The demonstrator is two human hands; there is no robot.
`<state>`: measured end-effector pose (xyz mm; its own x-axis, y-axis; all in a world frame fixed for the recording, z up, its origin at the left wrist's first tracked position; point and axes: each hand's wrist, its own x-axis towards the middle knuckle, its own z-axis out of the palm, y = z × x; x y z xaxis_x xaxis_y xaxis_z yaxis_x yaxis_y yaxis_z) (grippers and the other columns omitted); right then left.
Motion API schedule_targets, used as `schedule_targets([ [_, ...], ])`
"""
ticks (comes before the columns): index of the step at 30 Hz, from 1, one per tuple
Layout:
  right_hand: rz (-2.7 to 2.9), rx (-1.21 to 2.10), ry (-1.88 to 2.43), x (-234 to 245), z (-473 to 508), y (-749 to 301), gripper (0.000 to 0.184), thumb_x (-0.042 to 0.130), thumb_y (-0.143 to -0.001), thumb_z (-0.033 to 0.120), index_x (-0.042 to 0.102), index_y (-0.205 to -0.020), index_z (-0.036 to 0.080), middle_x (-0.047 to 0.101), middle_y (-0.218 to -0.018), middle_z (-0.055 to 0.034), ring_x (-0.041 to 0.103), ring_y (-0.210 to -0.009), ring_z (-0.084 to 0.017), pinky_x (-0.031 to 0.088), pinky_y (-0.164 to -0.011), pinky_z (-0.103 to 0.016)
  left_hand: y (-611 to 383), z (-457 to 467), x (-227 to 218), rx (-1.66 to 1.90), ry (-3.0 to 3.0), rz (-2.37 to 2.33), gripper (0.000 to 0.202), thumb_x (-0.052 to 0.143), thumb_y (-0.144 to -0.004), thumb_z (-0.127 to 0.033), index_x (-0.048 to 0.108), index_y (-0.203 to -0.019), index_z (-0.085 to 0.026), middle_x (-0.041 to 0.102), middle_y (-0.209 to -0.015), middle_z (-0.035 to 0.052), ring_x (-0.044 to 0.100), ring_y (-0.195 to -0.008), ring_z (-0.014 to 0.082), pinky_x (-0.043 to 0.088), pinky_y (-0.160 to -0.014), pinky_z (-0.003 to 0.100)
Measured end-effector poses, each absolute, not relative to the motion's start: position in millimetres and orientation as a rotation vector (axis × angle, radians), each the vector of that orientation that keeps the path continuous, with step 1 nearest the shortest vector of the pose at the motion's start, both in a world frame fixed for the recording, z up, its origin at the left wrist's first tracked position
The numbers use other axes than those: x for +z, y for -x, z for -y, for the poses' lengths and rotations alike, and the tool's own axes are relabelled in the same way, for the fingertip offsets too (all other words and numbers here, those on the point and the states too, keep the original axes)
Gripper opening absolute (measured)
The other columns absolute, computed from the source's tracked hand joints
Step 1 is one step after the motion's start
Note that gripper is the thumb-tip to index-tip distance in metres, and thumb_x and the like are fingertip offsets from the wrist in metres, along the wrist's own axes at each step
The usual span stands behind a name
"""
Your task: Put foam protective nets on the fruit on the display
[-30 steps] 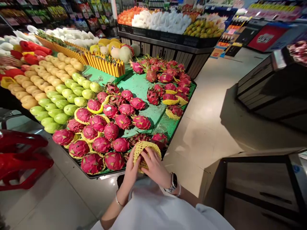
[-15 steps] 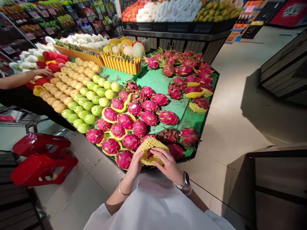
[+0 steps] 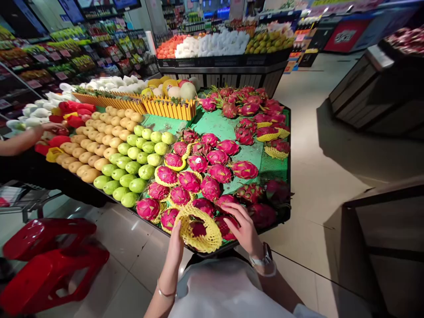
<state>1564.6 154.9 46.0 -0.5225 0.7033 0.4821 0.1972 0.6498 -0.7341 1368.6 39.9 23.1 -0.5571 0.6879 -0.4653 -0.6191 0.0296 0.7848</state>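
My left hand (image 3: 176, 247) is closed on the near left edge of a yellow foam fruit net (image 3: 214, 238), its mouth spread wide toward me. Dark pink shows through that mouth; I cannot tell whether a fruit sits inside the net or lies behind it. To the right of the net, my right hand (image 3: 244, 232) is apart from it, fingers stretched out and holding nothing. Its fingertips are over a pink dragon fruit (image 3: 222, 226) at the front of the stand; whether they touch is unclear. More dragon fruit (image 3: 188, 181) lie beyond, some in yellow nets.
Green mangoes or similar fruit (image 3: 132, 167) and tan round fruit (image 3: 89, 174) fill the left side. A small orange fence (image 3: 170, 109) crosses the green stand (image 3: 212, 126). Red stools (image 3: 49, 274) stand at lower left. Another person's arm (image 3: 23, 140) reaches in at far left.
My right hand has come off the net and moved right. The left hand has kept the net, which now gapes wider toward me. The view has tilted up.
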Motion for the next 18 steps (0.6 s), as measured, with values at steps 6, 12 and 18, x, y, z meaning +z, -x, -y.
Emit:
schedule_targets([
  [6, 2.153, 0.991, 0.739, 48.3, -178.4, -1587.6, 0.028, 0.050, -0.095, 0.023, 0.059, -0.121, 0.023, 0.058, -0.123, -0.0093, 0.056, -0.118, -0.022, 0.047, -0.105, -0.041, -1349.1, -59.7, 22.8, 1.820, -0.352, -1.671, 0.029, 0.068, -0.075, -0.039, 0.071, -0.099, -0.023, 0.063, -0.127, 0.0052, 0.039, -0.138, 0.0283, 0.022, -0.120, 0.039],
  [12, 1.987, 1.378, 0.895, 43.2, -173.7, -1581.5, 0.042, 0.050, -0.092, 0.032, 0.047, -0.133, 0.022, 0.056, -0.131, -0.0118, 0.061, -0.111, -0.023, 0.056, -0.092, -0.040, -1371.9, -78.4, 37.6, 1.868, -0.193, -1.216, 0.053, 0.068, -0.075, -0.039, 0.060, -0.125, -0.024, 0.059, -0.135, 0.0073, 0.051, -0.129, 0.0295, 0.042, -0.107, 0.043],
  [18, 2.155, 1.420, 0.902, 44.8, -166.7, -1544.1, 0.051, 0.045, -0.092, 0.032, 0.041, -0.141, 0.020, 0.054, -0.139, -0.0110, 0.051, -0.128, -0.026, 0.040, -0.109, -0.047, -1391.3, -78.9, 37.2, 1.792, 0.075, -0.915, 0.038, 0.061, -0.080, -0.035, 0.066, -0.113, -0.016, 0.068, -0.120, 0.0119, 0.054, -0.126, 0.0315, 0.039, -0.110, 0.047],
])
